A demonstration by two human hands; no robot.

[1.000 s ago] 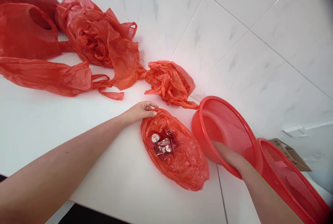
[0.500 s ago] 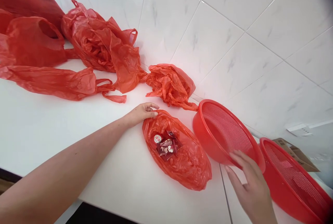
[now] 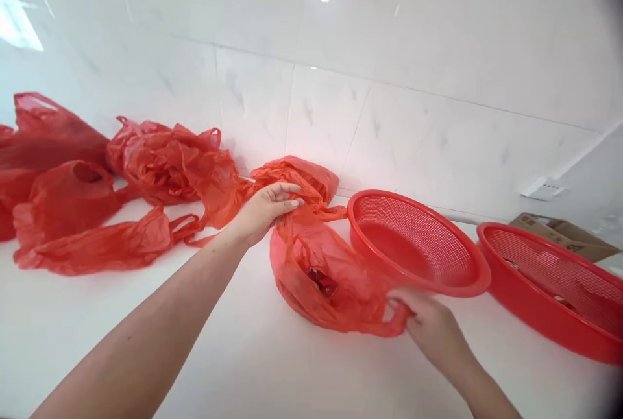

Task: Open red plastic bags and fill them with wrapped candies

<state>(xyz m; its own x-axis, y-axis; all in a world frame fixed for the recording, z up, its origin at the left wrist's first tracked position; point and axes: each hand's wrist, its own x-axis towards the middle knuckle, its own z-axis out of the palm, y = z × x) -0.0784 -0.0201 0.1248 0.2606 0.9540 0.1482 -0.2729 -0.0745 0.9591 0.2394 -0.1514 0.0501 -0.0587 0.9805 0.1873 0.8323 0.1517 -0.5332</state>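
Note:
A red plastic bag (image 3: 341, 270) lies on the white table, its two ends drawn up. Dark red wrapped packets (image 3: 322, 281) show through its mouth, partly covered by the film. My left hand (image 3: 272, 208) pinches the bag's far left end between thumb and fingers. At the opposite end, my right hand (image 3: 413, 309), slightly blurred, is closed on the bag's handle. Just behind the bag stands a red mesh basket (image 3: 418, 237), near my right hand, with no items visible inside.
A second red basket (image 3: 549, 289) at the right holds a few small items. Behind it is a cardboard box (image 3: 564, 234). Crumpled red bags (image 3: 165, 166) line the tiled wall (image 3: 413, 114) from the left to the middle. A socket strip (image 3: 544, 189) is on the wall.
My right hand has left the basket rim and taken hold of the bag's right handle. The bag's ends are lifted and its mouth has narrowed. The view has tilted upward.

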